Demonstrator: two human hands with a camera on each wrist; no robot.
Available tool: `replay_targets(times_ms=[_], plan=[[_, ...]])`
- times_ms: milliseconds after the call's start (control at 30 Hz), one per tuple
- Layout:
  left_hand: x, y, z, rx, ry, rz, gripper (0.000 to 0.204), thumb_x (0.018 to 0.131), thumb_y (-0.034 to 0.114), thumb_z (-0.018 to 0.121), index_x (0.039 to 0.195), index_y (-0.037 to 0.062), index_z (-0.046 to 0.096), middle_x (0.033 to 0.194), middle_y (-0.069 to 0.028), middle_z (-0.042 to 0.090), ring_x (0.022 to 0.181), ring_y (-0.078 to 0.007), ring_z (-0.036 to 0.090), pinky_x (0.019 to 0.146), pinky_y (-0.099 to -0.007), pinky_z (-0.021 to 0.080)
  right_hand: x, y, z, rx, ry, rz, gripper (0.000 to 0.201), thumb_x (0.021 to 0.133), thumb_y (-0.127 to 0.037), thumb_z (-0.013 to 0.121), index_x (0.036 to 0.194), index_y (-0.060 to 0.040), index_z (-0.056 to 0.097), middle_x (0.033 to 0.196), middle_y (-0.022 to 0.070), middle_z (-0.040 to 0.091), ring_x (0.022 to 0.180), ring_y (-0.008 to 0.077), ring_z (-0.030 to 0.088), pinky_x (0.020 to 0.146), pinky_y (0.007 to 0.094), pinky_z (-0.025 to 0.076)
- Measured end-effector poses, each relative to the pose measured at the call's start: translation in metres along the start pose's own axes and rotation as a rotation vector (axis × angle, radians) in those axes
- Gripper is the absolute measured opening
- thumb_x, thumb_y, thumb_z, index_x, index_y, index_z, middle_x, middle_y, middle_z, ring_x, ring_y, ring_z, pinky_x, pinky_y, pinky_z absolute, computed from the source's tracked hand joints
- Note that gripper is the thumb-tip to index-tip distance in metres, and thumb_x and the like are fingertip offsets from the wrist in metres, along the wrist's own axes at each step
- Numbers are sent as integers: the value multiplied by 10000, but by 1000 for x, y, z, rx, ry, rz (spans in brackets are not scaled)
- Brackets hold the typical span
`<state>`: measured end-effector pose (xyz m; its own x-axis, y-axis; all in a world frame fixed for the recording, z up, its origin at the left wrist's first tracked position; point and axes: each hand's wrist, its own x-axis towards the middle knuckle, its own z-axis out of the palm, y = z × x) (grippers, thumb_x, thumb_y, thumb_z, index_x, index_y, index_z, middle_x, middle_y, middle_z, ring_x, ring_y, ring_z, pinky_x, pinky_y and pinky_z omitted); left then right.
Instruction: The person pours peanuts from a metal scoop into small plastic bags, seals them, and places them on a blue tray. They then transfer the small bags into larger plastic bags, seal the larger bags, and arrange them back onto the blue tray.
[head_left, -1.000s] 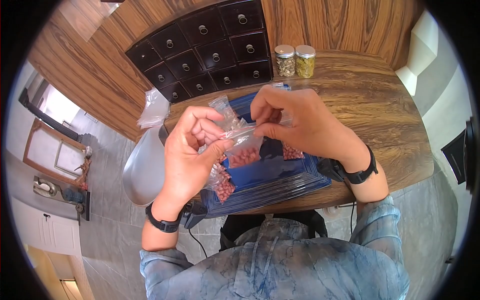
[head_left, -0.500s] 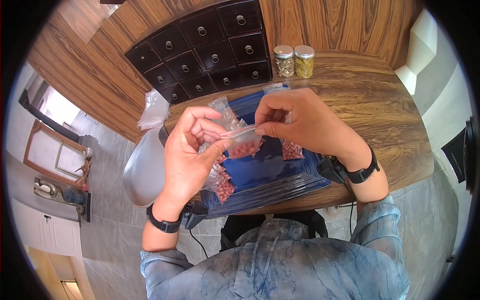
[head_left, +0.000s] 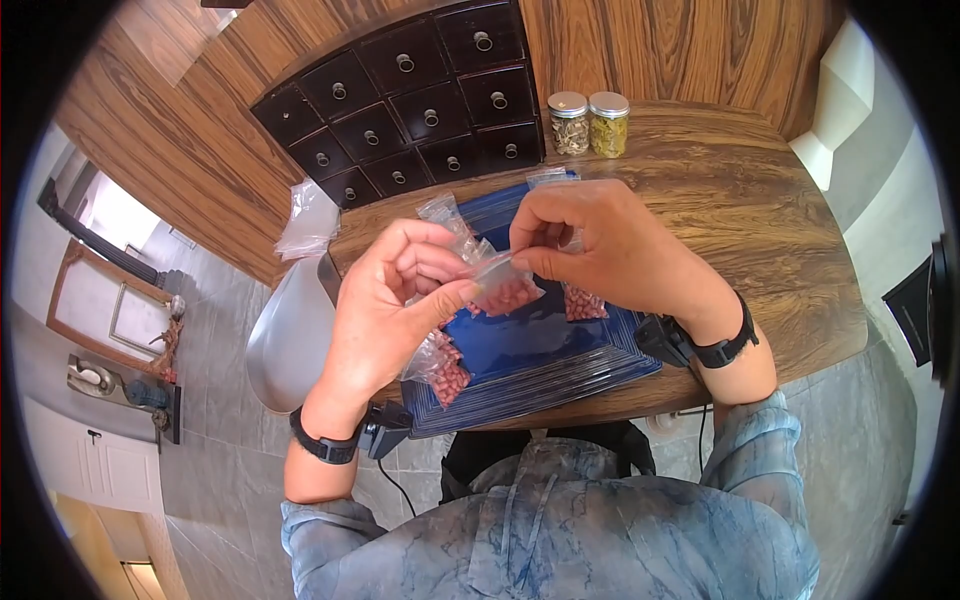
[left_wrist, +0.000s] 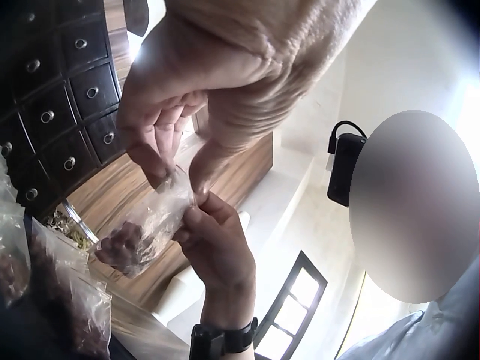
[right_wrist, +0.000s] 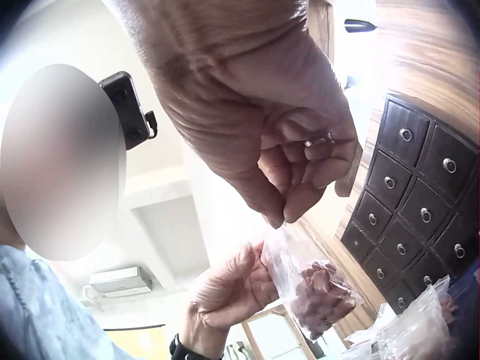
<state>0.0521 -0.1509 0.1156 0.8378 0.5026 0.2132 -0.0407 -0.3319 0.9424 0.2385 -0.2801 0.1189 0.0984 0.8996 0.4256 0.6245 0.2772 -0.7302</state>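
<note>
A clear zip bag of reddish nuts or beans (head_left: 508, 293) hangs between both hands, over a blue tray (head_left: 530, 345). The left hand (head_left: 385, 305) pinches the bag's top edge at its left side between thumb and fingers. At the other end of that edge, the right hand (head_left: 595, 240) pinches with thumb and forefinger. In the left wrist view the filled bag (left_wrist: 124, 247) hangs tilted from the fingertips; the right wrist view shows its contents (right_wrist: 321, 296) gathered at the bottom. More filled bags (head_left: 448, 375) lie on the tray, one (head_left: 584, 302) below the right hand.
A dark cabinet of small drawers (head_left: 430, 118) stands at the back, with two lidded jars (head_left: 609, 128) to its right. Empty-looking clear bags (head_left: 308, 220) lie left of the tray, near a metal pan (head_left: 290, 335). The wooden table (head_left: 760, 230) extends to the right.
The left hand has shifted slightly right, towards the right hand, and the held bag's lower part has swung right. The right hand has moved slightly right from its earliest position.
</note>
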Motion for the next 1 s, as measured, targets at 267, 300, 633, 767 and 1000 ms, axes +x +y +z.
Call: replay_targets(times_ms=[267,300,633,767,1000], plan=[[3,-5,2,141,-74,-2,103,829,66,682,914,13,659,820,3,639,655,-26,545,592,-176,428,1,6,3,-76,22,-141,80,765,-60,646,802,-7,600,700,117,623,579,219,610,532,314,465],[3,-7,3,178,-58,20,90,827,68,682,901,20,668,811,11,638,633,-22,535,578,-173,419,0,6,3,-97,23,-172,84,764,-65,647,804,-10,597,702,114,621,579,224,607,533,317,463],[4,-3,6,299,-9,105,68,800,51,686,867,44,675,761,13,613,608,-30,519,539,-187,401,1,7,7,-45,28,-162,74,771,-65,634,804,-21,584,695,104,615,585,220,607,540,308,462],[3,3,8,284,-13,63,69,797,-30,667,843,18,647,787,17,603,675,-38,522,633,-193,416,0,0,5,-6,-15,-121,70,784,-62,628,805,-20,577,692,99,622,603,205,628,544,291,467],[2,5,11,295,-2,70,67,798,-31,662,844,15,647,790,19,598,674,-38,518,634,-192,415,0,-1,5,2,-25,-128,80,793,-67,629,801,-18,567,682,92,618,613,208,641,553,285,475]])
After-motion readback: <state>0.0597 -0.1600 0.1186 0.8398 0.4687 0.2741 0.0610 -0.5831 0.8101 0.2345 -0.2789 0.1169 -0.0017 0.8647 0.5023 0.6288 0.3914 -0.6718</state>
